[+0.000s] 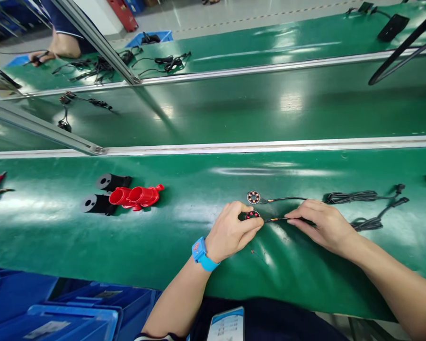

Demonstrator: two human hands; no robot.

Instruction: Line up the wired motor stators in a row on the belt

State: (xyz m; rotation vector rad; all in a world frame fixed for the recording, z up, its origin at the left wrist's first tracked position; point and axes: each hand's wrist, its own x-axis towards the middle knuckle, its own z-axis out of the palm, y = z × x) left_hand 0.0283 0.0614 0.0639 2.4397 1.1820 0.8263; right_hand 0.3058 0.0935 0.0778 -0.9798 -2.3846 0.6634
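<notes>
My left hand [233, 230], with a blue wristband [202, 254], pinches a small round disc with red marks [252, 215] on the green belt. My right hand [321, 224] lies to the right of it, fingers pressed on the thin black wire [276, 219] that leads from this disc. A second round disc with copper spots [253, 197] lies just beyond, with its own black cable [287, 199] running to the right.
Coiled black cables [355, 196] lie at the right. Two red funnel-like parts [137, 196] and two black cylindrical parts [102, 193] rest at the left. Blue bins [71, 315] stand below the near edge. Another person's hand [39, 58] works at the far belt among more cables.
</notes>
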